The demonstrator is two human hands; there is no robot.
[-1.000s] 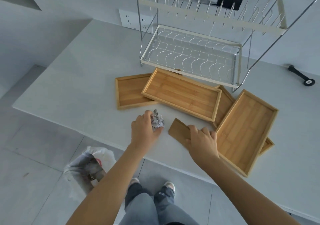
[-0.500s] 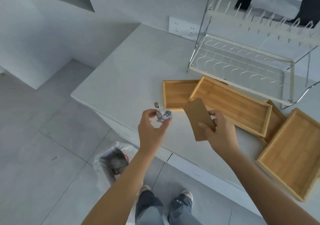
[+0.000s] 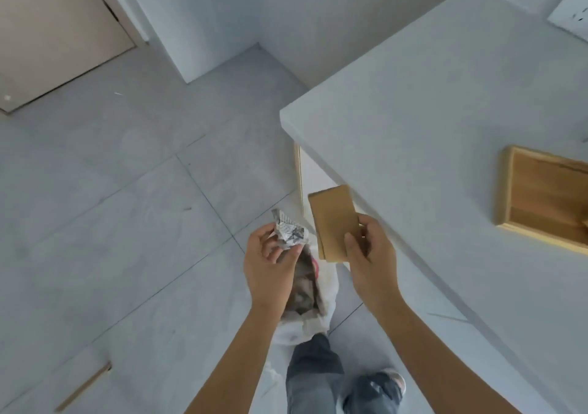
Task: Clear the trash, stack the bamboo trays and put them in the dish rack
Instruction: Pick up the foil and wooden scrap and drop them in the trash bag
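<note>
My left hand (image 3: 270,267) pinches a crumpled silver foil ball (image 3: 288,234) in its fingertips, off the counter and over the open white trash bag (image 3: 313,312) on the floor. My right hand (image 3: 370,256) grips a flat brown cardboard piece (image 3: 334,219) by its lower end, held beside the foil at the counter's edge. One bamboo tray (image 3: 547,195) lies on the white counter (image 3: 429,117) at the right; its far part is cut off by the frame. The dish rack and the other trays are out of view.
The counter's corner (image 3: 286,117) juts out just above my hands. Grey tiled floor (image 3: 127,222) spreads to the left, with a thin wooden strip (image 3: 84,386) lying at the lower left. A wall socket (image 3: 572,12) shows at the top right. My feet stand beside the bag.
My view has swung left and down toward the floor. Both hands have carried the foil ball and the cardboard off the counter to above the trash bag.
</note>
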